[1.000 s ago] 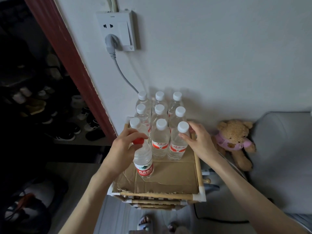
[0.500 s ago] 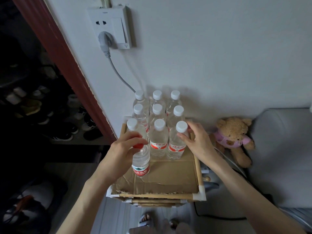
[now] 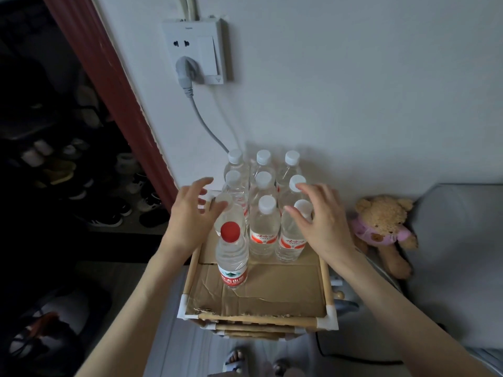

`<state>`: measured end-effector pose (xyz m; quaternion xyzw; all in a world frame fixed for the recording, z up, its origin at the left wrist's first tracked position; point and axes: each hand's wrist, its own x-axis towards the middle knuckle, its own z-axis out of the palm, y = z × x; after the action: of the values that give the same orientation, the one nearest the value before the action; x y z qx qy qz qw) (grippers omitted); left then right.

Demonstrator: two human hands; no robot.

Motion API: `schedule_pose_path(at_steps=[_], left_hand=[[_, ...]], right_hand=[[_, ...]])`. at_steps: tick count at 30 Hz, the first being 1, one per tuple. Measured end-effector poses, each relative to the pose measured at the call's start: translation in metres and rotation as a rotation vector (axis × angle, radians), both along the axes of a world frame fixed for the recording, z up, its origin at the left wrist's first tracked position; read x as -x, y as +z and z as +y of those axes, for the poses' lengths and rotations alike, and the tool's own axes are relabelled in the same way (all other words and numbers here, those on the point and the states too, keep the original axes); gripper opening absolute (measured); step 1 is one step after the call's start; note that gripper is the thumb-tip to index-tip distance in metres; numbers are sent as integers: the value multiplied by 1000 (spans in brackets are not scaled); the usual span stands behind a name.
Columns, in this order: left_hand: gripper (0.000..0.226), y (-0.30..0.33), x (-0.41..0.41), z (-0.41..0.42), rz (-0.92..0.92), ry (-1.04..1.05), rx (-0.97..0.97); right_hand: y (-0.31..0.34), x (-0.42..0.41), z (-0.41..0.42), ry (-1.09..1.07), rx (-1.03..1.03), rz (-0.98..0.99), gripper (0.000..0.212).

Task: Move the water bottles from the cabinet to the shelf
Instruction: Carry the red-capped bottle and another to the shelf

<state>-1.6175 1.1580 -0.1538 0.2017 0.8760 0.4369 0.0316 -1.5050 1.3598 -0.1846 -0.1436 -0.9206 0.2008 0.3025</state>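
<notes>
A red-capped water bottle [image 3: 232,257] stands upright on the cardboard top of a wooden shelf [image 3: 261,318], in front of the left column. Behind it stand several white-capped bottles [image 3: 264,227] in rows against the wall. My left hand [image 3: 192,216] hovers just left of the red-capped bottle, fingers spread, holding nothing. My right hand [image 3: 319,219] hangs open over the front right white-capped bottle [image 3: 292,238], partly hiding its cap, with no grip on it.
A wall socket [image 3: 200,51] with a grey cable hangs above the bottles. A teddy bear [image 3: 382,227] leans against a grey sofa [image 3: 460,240] at the right. A dark shoe rack [image 3: 68,172] lies beyond the red door frame at the left.
My left hand has let go of the red-capped bottle, which now stands on the cardboard. My right hand has come off the front right bottle. Both hands have opened and lifted.
</notes>
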Motion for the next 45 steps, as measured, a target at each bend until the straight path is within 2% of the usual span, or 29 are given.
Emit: schedule_pose_path(at_steps=[1,3,5,7,12,21,36,45], left_hand=[[54,1,6,4,-87,-34,74],[53,2,11,11,-163,-106,192],[43,3,11,15,-136,-118,226],[38,4,12,17,-111,-113,215],[37,-1,11,16,-96,-123,176],[35,-1,9,19,-80,-163,148],[34,-8,8,26,-15,-196,118],[41,-6,9,28,-99,-159,107]], right_hand=[[4,6,-2,19,-54,-49,51],[9,17,-5,69,-172,-206,56],[9,25,-8,111,-234,-342,59],[5,29,-10,120,-263,-392,59],[-5,29,-13,140,-272,-328,49],[-3,31,-10,159,-267,-284,45],[-8,32,-3,165,-277,-293,46],[-7,31,-2,177,-232,-302,49]])
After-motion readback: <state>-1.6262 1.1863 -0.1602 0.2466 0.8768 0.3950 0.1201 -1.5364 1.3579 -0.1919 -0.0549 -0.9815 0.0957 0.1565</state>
